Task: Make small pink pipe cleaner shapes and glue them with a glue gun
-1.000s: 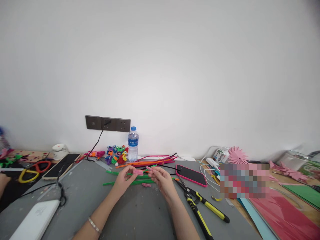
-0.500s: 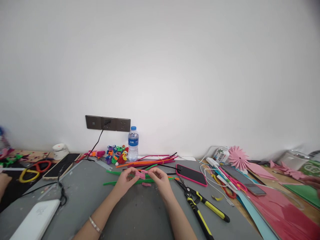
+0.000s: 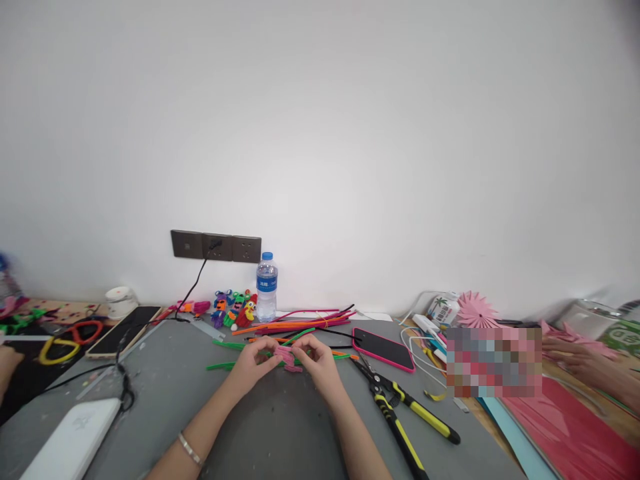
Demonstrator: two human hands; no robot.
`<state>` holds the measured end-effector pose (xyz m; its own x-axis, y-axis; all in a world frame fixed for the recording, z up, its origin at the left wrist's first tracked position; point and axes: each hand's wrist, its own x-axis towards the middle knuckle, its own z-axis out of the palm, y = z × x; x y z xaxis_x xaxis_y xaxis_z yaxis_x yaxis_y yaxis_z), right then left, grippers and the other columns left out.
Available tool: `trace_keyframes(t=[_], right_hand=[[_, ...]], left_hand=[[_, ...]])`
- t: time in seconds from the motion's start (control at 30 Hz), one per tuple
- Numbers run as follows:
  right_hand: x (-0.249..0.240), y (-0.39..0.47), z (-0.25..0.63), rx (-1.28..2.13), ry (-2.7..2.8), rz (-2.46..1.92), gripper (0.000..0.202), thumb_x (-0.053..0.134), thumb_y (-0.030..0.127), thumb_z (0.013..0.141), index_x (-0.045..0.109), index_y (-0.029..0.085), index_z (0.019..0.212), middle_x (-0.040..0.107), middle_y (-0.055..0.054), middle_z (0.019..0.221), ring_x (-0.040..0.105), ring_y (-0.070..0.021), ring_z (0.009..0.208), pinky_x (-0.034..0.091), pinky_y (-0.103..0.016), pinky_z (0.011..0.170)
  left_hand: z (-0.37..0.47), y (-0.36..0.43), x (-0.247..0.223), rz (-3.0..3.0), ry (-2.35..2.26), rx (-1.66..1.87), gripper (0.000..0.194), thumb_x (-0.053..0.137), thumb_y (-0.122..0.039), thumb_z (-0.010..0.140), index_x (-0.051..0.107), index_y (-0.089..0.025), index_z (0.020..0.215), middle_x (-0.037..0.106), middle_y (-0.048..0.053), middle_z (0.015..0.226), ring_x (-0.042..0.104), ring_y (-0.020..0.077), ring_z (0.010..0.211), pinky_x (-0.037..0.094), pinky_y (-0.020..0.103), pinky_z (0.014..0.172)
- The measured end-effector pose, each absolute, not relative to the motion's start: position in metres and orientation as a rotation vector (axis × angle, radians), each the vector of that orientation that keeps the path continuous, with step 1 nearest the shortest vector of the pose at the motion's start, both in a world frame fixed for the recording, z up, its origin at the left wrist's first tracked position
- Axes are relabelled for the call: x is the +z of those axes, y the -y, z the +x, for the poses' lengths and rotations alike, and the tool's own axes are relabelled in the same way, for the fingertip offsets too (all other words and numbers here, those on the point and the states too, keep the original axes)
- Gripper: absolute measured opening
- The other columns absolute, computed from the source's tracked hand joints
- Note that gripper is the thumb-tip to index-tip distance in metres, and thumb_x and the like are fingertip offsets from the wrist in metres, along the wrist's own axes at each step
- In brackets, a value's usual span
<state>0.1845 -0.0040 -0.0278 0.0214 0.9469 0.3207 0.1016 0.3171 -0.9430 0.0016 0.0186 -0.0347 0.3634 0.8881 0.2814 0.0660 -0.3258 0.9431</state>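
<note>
Both my hands meet at the middle of the grey table mat. My left hand point(image 3: 259, 365) pinches the left end of a small pink pipe-cleaner piece point(image 3: 285, 353). Fingers of my right hand point(image 3: 314, 357) are closed on its right side. Just below lies another bit of pink pipe cleaner point(image 3: 294, 368); whether it is joined to the held piece I cannot tell. Green pipe cleaners point(image 3: 223, 366) lie under and behind my hands. A bundle of orange and red pipe cleaners point(image 3: 305, 326) rests farther back.
Yellow-and-black pliers point(image 3: 395, 407) lie right of my right arm, below a pink-cased phone point(image 3: 384, 349). Behind stand a water bottle point(image 3: 267, 287) and small figures point(image 3: 235, 308). A white power bank point(image 3: 73, 440) is at left. Another person's hand point(image 3: 575, 360) reaches in at right, near a blurred-out patch.
The pink piece has shifted slightly right and turned between my fingers, and my hands are a little closer together. At right, the other person's hand has moved further into view.
</note>
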Motion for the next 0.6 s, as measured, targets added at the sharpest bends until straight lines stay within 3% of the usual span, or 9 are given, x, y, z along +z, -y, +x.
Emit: trace_keyframes(t=[0.6], right_hand=[[-0.021,0.006,0.197,0.744,1.544,-1.026,0.021,0.057,0.036,0.085,0.063,0.018,0.076,0.061,-0.004,0.075,0.054,-0.0174,0.071,0.041,-0.027,0.064]], left_hand=[[0.001,-0.018,-0.032,1.664,-0.826,1.062,0.023,0.062,-0.039,0.082,0.062,-0.015,0.082,0.059,0.005,0.084,0.056,0.0188,0.081,0.048,0.026,0.069]])
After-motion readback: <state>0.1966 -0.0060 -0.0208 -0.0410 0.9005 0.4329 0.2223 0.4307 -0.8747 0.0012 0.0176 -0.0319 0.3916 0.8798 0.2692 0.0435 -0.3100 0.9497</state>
